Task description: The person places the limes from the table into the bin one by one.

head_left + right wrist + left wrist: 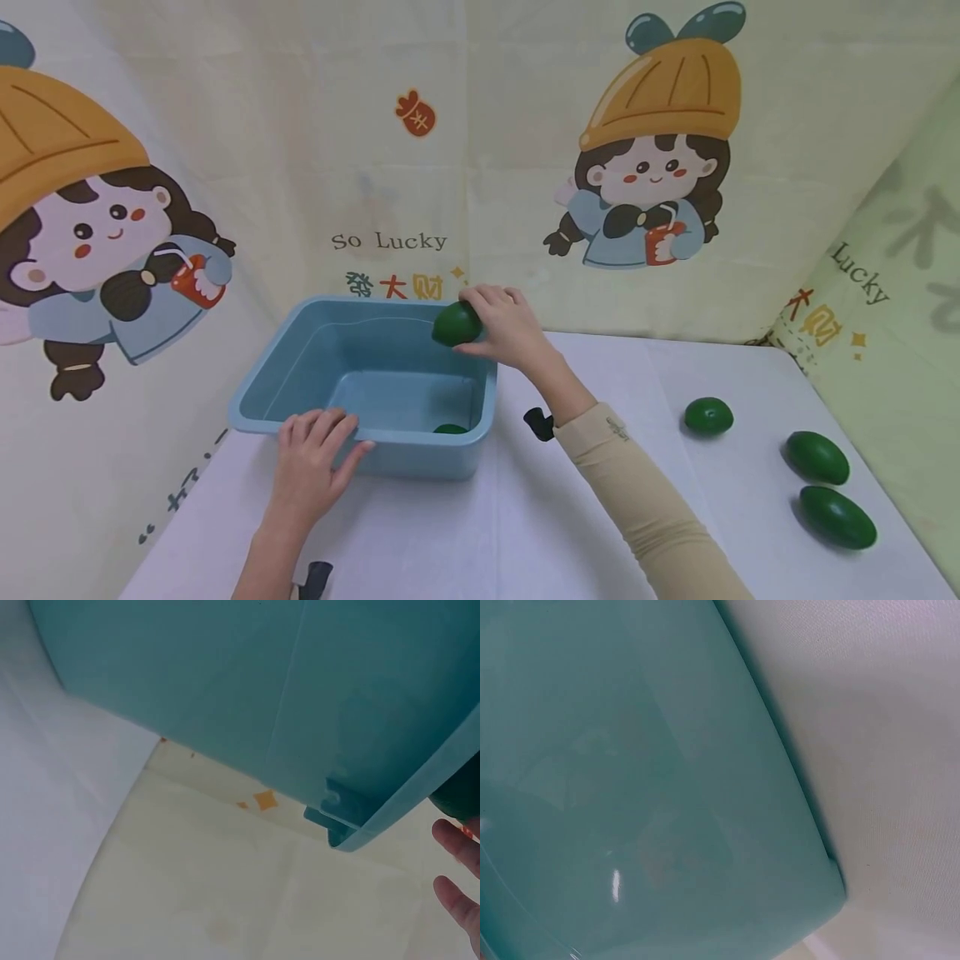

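Lying in basin (420,458): green fruit (451,429).

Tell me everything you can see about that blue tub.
The blue tub is a smooth, glossy, plastic-looking basin with rounded corners and a turned-out rim. It stands upright, open-topped, on the white table near the printed backdrop. Inside, by the near right corner, lies a green, fruit-like thing, partly hidden by the near wall. The left hand grips the near rim; whether the right hand touches the tub is unclear.
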Demonstrator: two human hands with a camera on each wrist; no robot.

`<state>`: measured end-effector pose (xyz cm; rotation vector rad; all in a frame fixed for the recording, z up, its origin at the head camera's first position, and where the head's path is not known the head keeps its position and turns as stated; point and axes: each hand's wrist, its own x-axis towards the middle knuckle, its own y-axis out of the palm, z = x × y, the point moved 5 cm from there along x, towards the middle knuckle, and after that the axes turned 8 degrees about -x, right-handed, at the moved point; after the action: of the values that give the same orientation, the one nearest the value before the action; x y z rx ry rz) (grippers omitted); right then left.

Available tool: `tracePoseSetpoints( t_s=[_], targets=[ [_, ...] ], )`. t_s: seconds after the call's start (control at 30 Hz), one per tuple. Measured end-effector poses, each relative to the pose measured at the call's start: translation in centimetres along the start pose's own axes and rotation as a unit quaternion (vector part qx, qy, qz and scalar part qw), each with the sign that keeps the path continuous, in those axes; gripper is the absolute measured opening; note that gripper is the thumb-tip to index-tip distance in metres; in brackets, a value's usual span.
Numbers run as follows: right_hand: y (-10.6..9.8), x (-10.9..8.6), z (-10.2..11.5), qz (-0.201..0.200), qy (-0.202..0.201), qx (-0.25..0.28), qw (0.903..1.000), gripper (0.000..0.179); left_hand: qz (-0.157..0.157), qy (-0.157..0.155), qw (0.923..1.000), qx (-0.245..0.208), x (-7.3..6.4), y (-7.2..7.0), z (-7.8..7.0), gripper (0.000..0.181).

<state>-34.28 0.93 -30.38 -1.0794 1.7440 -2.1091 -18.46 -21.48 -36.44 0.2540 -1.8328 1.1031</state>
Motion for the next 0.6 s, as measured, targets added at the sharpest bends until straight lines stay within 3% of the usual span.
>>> tracePoseSetpoints(
  t_s=[0.47,0.6],
  targets=[
    [1.2,1.0,0.5,0.024,-0.01,-0.006,0.9997,0.069,-0.01,0.003,0.9999,-0.004,0.0,-0.1,0.2,0.052],
    [1.7,1.2,0.5,0.035,-0.007,0.0,0.9994,0.069,0.006,-0.002,1.0,0.003,-0.1,0.0,0.3,0.053]
  ],
)
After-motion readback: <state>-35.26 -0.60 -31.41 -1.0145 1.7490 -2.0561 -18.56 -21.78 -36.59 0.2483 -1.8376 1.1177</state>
